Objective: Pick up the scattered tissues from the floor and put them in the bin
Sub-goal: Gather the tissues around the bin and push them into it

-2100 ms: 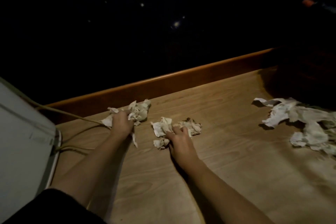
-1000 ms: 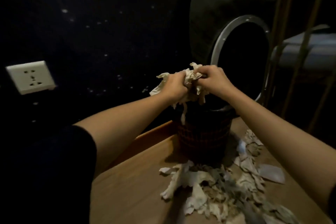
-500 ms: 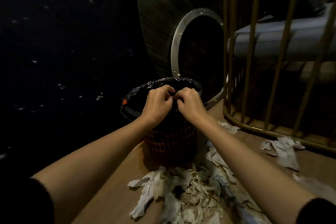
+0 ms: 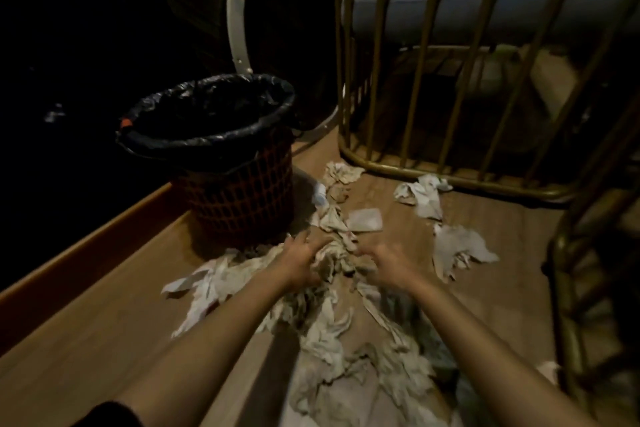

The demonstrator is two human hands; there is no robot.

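Observation:
A large pile of crumpled white tissues [image 4: 332,329] lies on the wooden floor in front of the bin [image 4: 242,198], a red mesh basket lined with a black bag, whose inside is dark. My left hand [image 4: 299,262] is down in the top of the pile, just right of the bin's base, with its fingers curled around a clump. My right hand [image 4: 384,262] presses into the same clump from the other side; it is blurred and its fingers are hard to read. More loose tissues [image 4: 457,250] lie to the right and others [image 4: 420,196] near the railing.
A brass-coloured railing [image 4: 415,163] curves round the back right, with a grey cushion [image 4: 485,3] behind it. A round metal-rimmed opening [image 4: 239,10] stands behind the bin. A wooden skirting board [image 4: 86,246] runs along the left under a dark wall.
My hands carried tissues from the floor to the bin and dropped them in. They have since come down from the bin's rim onto the pile in front of it.

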